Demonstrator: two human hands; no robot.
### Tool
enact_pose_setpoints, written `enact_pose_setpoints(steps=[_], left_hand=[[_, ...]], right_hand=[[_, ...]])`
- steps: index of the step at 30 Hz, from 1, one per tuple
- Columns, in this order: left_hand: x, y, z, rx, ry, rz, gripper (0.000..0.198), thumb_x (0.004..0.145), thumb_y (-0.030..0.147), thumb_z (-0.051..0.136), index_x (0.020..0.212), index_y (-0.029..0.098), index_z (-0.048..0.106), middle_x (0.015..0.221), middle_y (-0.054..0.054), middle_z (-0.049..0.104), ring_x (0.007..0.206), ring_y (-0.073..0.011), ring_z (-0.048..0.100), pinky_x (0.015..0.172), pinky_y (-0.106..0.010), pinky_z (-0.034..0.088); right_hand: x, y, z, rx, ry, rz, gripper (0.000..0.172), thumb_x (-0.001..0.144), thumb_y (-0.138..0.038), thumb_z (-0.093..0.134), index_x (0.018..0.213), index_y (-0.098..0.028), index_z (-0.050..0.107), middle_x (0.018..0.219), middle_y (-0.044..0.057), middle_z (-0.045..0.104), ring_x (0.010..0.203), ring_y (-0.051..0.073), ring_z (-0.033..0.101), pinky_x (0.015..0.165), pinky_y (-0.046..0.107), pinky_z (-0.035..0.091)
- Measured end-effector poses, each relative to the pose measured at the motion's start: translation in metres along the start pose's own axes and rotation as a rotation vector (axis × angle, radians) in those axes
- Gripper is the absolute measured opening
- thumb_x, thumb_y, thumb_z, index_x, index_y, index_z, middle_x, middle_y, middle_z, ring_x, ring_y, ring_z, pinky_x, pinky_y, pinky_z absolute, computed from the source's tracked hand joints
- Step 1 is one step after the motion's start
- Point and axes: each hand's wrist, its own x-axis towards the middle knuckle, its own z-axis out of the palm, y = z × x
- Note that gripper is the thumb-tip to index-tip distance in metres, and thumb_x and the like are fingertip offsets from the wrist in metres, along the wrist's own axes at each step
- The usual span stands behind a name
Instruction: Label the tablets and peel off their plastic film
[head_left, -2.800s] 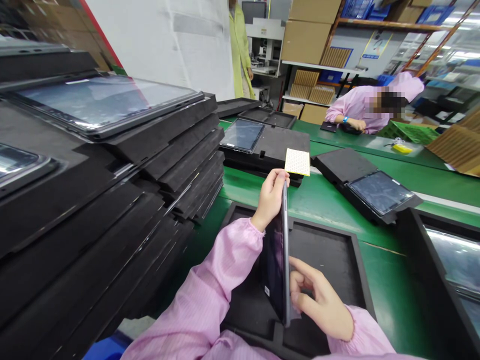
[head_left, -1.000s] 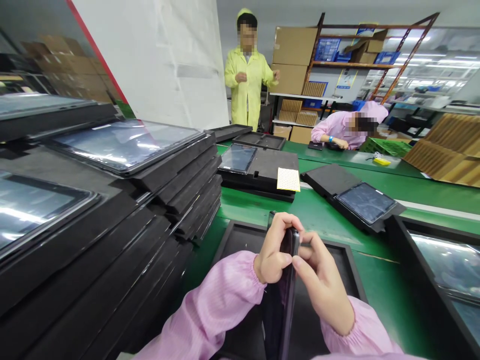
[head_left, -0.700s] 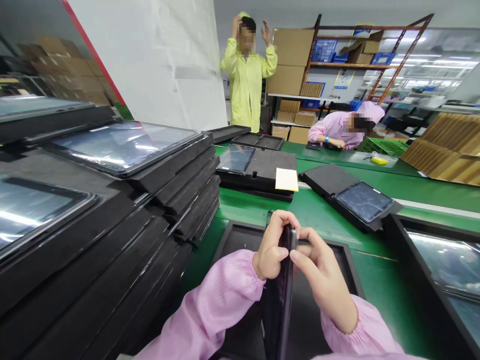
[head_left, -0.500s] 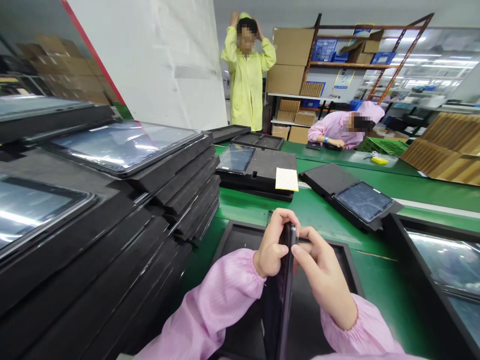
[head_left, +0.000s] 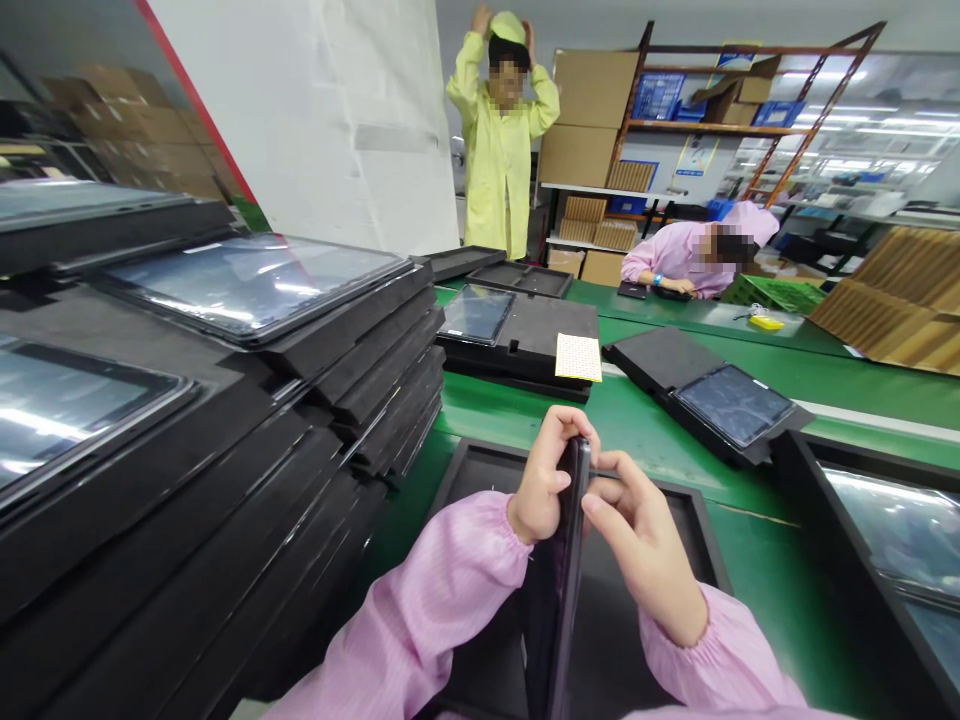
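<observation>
I hold a dark tablet [head_left: 559, 600] upright on its edge over an empty black foam tray [head_left: 472, 470] in front of me. My left hand [head_left: 546, 480] is curled over the tablet's top corner, fingers wrapped on it. My right hand [head_left: 637, 545] presses its thumb and fingertips against the same top edge from the right side. Both sleeves are pink.
A tall stack of black foam trays with tablets [head_left: 247, 290] fills the left. More trays with tablets [head_left: 731, 405] lie on the green bench, and a yellow dotted sheet [head_left: 578, 357]. A person in yellow [head_left: 502, 140] stands behind; another in pink [head_left: 682, 260] works opposite.
My hands moved from the tablet's ends to its top edge and stay there. The view tilted up. The person in yellow raised both hands to their head.
</observation>
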Motion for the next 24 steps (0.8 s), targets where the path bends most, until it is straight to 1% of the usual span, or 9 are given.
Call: enact_pose_setpoints(steps=[3,7,9,12,14,17,19,21,24], left_hand=[[0.001,0.001,0.0,-0.016,0.002,0.009,0.03,0.064,0.037,0.057,0.088,0.024,0.044,0.072,0.004,0.047,0.061,-0.0142,0.037,0.059,-0.029,0.03],[-0.001,0.002,0.0,-0.029,0.014,-0.025,0.031,0.061,0.036,0.056,0.087,0.024,0.044,0.072,0.004,0.047,0.061,-0.0142,0.037,0.058,-0.029,0.03],[-0.002,0.003,0.0,-0.029,0.021,-0.036,0.031,0.061,0.036,0.056,0.086,0.024,0.043,0.072,0.004,0.047,0.06,-0.0139,0.036,0.058,-0.029,0.03],[-0.001,0.004,-0.001,-0.042,0.028,-0.048,0.032,0.061,0.036,0.055,0.087,0.024,0.041,0.072,0.005,0.046,0.058,-0.0132,0.035,0.057,-0.029,0.029],[0.001,0.005,-0.002,-0.036,0.034,-0.048,0.032,0.061,0.036,0.054,0.087,0.024,0.041,0.071,0.005,0.047,0.058,-0.0133,0.035,0.057,-0.029,0.029],[0.003,0.006,-0.003,-0.011,0.039,-0.044,0.032,0.062,0.038,0.055,0.087,0.024,0.041,0.07,0.004,0.046,0.059,-0.0137,0.036,0.058,-0.029,0.03],[0.001,0.006,-0.002,-0.013,0.045,-0.041,0.032,0.064,0.039,0.057,0.087,0.024,0.041,0.071,0.004,0.046,0.059,-0.0137,0.037,0.058,-0.029,0.03],[-0.003,0.007,0.001,-0.037,0.071,-0.038,0.032,0.066,0.042,0.058,0.087,0.024,0.042,0.072,0.004,0.047,0.06,-0.0139,0.038,0.056,-0.029,0.031],[-0.011,0.007,0.007,-0.126,0.069,-0.068,0.033,0.073,0.049,0.059,0.09,0.025,0.046,0.076,0.002,0.049,0.059,-0.0139,0.04,0.051,-0.028,0.03]], right_hand=[[-0.001,0.002,0.002,0.002,-0.032,-0.016,0.026,0.082,-0.032,0.059,0.101,-0.021,0.046,0.059,-0.008,0.052,0.052,0.013,0.053,0.053,0.024,0.041],[-0.005,0.008,0.003,0.004,-0.062,-0.036,0.021,0.088,-0.032,0.056,0.103,-0.021,0.045,0.064,-0.007,0.049,0.054,0.012,0.049,0.053,0.023,0.04],[-0.007,0.013,0.004,0.024,-0.09,-0.052,0.023,0.09,-0.031,0.056,0.107,-0.022,0.044,0.068,-0.006,0.049,0.058,0.013,0.051,0.056,0.024,0.042],[-0.009,0.018,0.003,0.052,-0.145,-0.054,0.029,0.09,-0.029,0.058,0.113,-0.024,0.042,0.074,-0.004,0.052,0.066,0.015,0.056,0.063,0.026,0.047],[-0.008,0.018,0.002,0.041,-0.158,-0.045,0.031,0.09,-0.029,0.058,0.115,-0.025,0.041,0.076,-0.003,0.051,0.068,0.016,0.057,0.064,0.026,0.048],[-0.006,0.014,0.001,0.013,-0.17,-0.02,0.031,0.089,-0.03,0.058,0.114,-0.024,0.041,0.075,-0.004,0.05,0.066,0.015,0.056,0.062,0.026,0.048],[-0.005,0.01,0.002,0.014,-0.161,-0.017,0.031,0.087,-0.03,0.057,0.112,-0.024,0.041,0.073,-0.005,0.051,0.064,0.015,0.056,0.063,0.027,0.049],[-0.007,0.007,0.006,0.0,-0.133,-0.013,0.034,0.083,-0.031,0.058,0.111,-0.024,0.04,0.072,-0.004,0.054,0.064,0.016,0.059,0.062,0.027,0.05],[-0.013,0.004,0.014,-0.09,-0.031,-0.025,0.041,0.078,-0.029,0.062,0.111,-0.024,0.039,0.07,-0.005,0.059,0.058,0.016,0.06,0.053,0.025,0.048]])
